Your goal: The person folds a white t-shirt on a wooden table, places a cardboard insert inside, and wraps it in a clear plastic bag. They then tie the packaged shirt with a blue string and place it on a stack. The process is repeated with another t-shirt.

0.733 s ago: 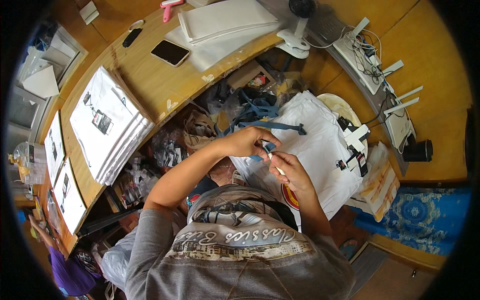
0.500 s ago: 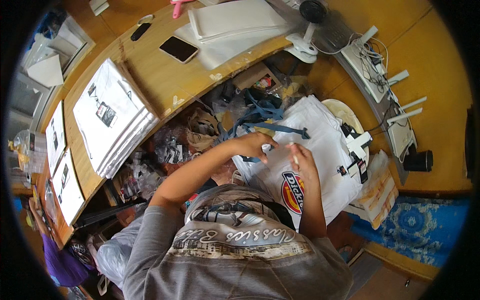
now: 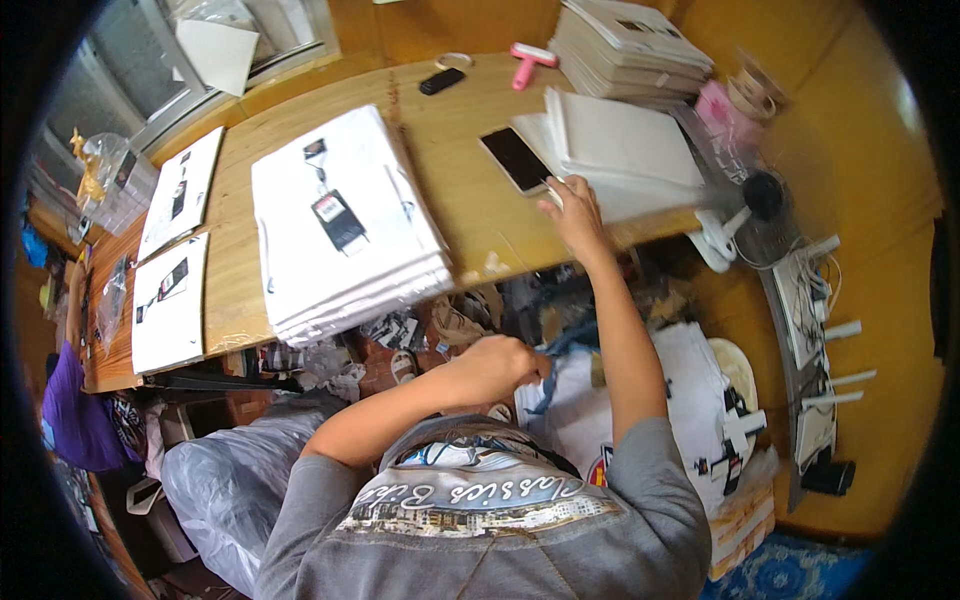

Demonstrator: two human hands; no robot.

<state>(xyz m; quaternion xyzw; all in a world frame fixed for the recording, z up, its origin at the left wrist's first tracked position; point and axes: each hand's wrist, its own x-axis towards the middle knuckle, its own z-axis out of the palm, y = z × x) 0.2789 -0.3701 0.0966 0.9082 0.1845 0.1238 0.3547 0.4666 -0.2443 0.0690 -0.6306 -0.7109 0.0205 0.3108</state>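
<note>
White folded sheets [image 3: 625, 150], one loose stack, lie on the wooden table [image 3: 455, 190], long axis running toward the far right corner. Your right hand [image 3: 575, 215] rests open on their near edge, beside one dark phone [image 3: 513, 159]. Your left hand [image 3: 495, 368] is clenched around one blue strap [image 3: 560, 350] below the table edge.

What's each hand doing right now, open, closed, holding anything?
Left hand: closed on a blue strap over the white garment.
Right hand: open, fingers on the edge of the stack of white sheets.
</note>
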